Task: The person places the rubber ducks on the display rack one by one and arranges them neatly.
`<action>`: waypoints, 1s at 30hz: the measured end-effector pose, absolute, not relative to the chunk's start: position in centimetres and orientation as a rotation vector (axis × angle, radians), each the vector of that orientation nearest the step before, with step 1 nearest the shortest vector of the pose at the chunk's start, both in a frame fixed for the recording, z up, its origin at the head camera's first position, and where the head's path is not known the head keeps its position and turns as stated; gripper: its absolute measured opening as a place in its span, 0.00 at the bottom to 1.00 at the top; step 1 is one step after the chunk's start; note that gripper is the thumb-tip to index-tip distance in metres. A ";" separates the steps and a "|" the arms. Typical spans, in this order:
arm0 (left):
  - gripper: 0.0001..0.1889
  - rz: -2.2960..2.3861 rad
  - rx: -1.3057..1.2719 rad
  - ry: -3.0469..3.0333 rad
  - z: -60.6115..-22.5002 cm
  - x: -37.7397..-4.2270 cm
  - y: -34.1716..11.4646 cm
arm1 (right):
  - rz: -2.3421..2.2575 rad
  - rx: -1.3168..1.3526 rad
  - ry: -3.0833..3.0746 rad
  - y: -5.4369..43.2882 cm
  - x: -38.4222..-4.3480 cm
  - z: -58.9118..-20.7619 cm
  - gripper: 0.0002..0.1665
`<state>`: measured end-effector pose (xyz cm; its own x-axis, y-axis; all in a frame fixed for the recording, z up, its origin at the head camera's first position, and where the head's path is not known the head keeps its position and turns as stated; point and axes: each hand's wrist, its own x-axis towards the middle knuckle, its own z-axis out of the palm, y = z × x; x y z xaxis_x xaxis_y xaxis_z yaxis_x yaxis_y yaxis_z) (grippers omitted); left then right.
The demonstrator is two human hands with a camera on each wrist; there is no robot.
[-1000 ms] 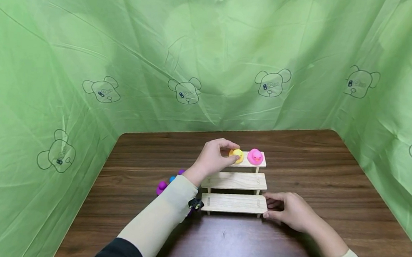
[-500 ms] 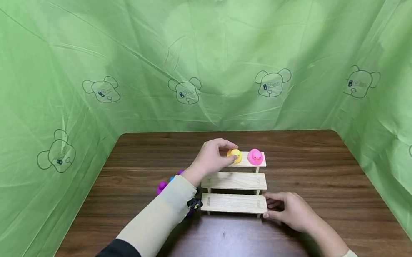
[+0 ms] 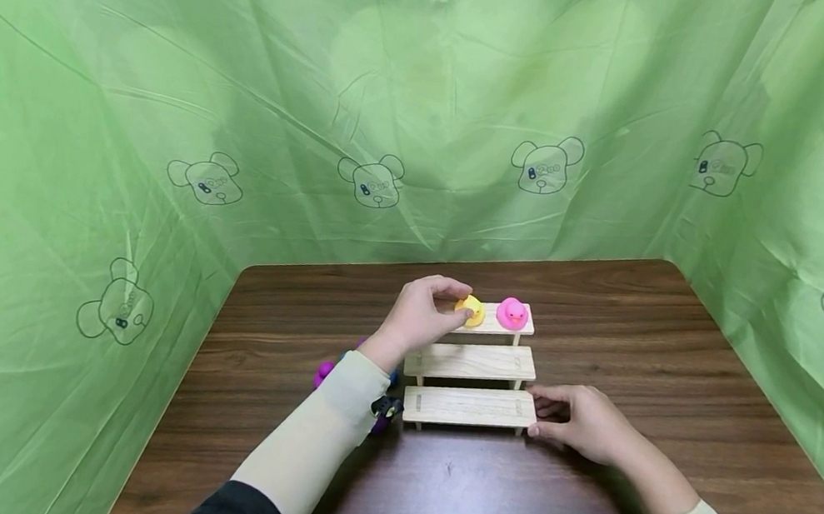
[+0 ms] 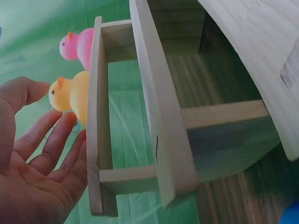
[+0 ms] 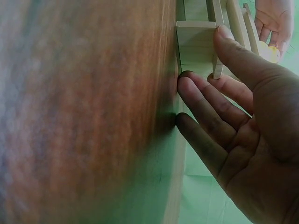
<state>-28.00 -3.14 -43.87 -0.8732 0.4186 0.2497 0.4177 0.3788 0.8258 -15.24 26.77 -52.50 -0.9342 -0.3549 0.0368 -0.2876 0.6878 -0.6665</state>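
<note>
A yellow rubber duck (image 3: pixel 472 310) sits on the top step of a three-step wooden display stand (image 3: pixel 467 406). My left hand (image 3: pixel 423 315) has its thumb and fingers around the duck from the left; in the left wrist view the thumb tip (image 4: pixel 43 89) is right at its head. Beside it on the same step sits a pink rubber duck (image 3: pixel 512 314). At the stand's lower right end, my right hand (image 3: pixel 583 426) grips the bottom step between thumb and index finger. Its other fingers (image 5: pixel 201 102) reach down to the tabletop.
Several purple and blue toys (image 3: pixel 324 372) lie left of the stand, partly hidden behind the left forearm. The brown wooden table (image 3: pixel 602 310) is bordered at the back and sides by green cloth (image 3: pixel 460 86) with bear drawings.
The yellow duck has shifted slightly left along the top step, away from the pink duck, and the left hand has moved left too. The right hand has stayed on the stand.
</note>
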 end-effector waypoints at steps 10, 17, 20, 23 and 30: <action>0.11 1.567 0.800 2.723 -43.9 -28.3 -5.5 | -1.090 -0.562 2.781 26.9 -15.3 -52.9 0.37; 0.10 1.618 0.729 2.771 -44.6 -28.6 -8.5 | -1.091 -0.558 2.780 26.9 -15.3 -52.6 0.37; 0.09 1.641 0.704 2.781 -45.0 -28.8 -9.7 | -1.089 -0.558 2.780 26.9 -15.3 -52.6 0.37; 0.09 1.671 0.674 2.765 -45.3 -28.9 -10.7 | -1.089 -0.547 2.782 26.9 -15.4 -52.6 0.37; 0.10 1.666 0.587 2.754 -46.0 -28.7 -13.3 | -1.080 -0.539 2.788 26.9 -15.4 -52.6 0.37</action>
